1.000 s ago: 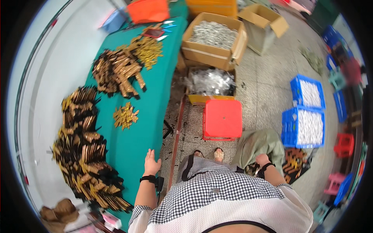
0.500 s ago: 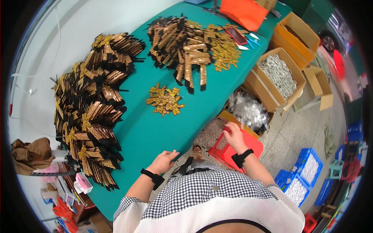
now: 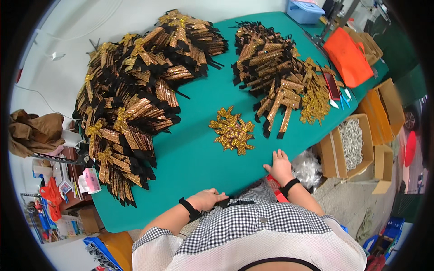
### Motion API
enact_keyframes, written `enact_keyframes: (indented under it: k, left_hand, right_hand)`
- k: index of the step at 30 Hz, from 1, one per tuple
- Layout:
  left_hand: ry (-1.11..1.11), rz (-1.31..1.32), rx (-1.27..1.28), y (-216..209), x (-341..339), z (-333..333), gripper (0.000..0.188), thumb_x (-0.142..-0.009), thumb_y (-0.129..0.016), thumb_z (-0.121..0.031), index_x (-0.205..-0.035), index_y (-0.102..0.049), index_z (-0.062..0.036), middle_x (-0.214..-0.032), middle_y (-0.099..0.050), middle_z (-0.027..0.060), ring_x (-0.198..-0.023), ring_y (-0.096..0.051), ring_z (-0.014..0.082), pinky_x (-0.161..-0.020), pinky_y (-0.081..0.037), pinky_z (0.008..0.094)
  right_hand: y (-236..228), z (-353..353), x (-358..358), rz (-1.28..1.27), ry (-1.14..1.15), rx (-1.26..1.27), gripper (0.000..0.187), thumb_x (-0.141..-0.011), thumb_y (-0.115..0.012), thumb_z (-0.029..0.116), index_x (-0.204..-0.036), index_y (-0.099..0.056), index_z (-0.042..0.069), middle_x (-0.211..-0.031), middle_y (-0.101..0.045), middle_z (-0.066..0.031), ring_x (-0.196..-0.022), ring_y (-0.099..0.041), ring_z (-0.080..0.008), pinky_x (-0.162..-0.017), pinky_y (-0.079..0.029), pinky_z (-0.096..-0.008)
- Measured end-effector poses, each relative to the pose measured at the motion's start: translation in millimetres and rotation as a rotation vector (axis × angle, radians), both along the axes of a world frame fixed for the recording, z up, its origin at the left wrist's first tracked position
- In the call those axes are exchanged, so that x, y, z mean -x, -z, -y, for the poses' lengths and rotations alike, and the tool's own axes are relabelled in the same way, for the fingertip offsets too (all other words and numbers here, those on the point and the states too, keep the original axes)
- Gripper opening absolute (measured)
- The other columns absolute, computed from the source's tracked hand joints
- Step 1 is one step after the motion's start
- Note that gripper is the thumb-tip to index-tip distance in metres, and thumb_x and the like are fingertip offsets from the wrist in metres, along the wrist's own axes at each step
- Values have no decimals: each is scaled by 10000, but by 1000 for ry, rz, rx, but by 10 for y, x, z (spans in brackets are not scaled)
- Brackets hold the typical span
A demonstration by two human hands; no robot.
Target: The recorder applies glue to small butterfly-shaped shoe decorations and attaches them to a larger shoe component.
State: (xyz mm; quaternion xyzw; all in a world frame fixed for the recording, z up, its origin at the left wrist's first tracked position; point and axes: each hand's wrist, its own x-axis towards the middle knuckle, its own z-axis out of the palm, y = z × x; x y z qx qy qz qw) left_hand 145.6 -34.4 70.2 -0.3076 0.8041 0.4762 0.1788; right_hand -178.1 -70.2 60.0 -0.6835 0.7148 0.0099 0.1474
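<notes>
My left hand (image 3: 208, 199) is at the near edge of the green-covered table (image 3: 190, 158), its fingers stretched to the right and nothing seen in them. Farther right, my right hand (image 3: 280, 168) rests on the table edge with fingers apart and empty. Beyond my hands lies a small heap of gold sequined appliques (image 3: 232, 131). To its right are a pile of bronze sequined black bow strips (image 3: 275, 63) and more loose gold appliques (image 3: 315, 99). A large mound of finished-looking black and gold sequined bows (image 3: 135, 86) covers the table's left side.
A phone (image 3: 332, 86), blue-handled snips (image 3: 345, 98) and an orange bag (image 3: 347, 58) lie at the far right. Beside the table stand a carton of metal rings (image 3: 351, 144) and clear plastic wrapping (image 3: 307, 169). A red stool (image 3: 275, 187) is partly hidden beside me.
My right hand has left the red stool and come onto the table edge. My body is closer to the table, and the view has shifted. My left hand stays near the edge.
</notes>
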Motion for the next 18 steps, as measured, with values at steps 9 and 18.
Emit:
enact_keyframes:
  k: [9, 18]
  left_hand:
    - [-193, -43, -88, -208, 293, 507, 348, -814, -492, -111, -1158, -532, -83, -1005, -605, 151, -906, -571, 298, -824, -444, 352]
    - [-1251, 47, 647, 286, 824, 1910, 552, -825, -490, -380, -1266, -396, -62, -1281, -383, 187, -1112, -371, 412, -962, -325, 445]
  right_hand:
    - [-172, 257, 152, -119, -247, -147, 626, -727, -616, 428, -1077, -500, -78, -1086, -528, -251, -982, -528, -351, -828, -444, -363]
    - [-520, 778, 749, 400, -411, -532, 390, -774, -589, 337, -997, -632, 21, -886, -635, -183, -778, -621, -288, -700, -489, -373]
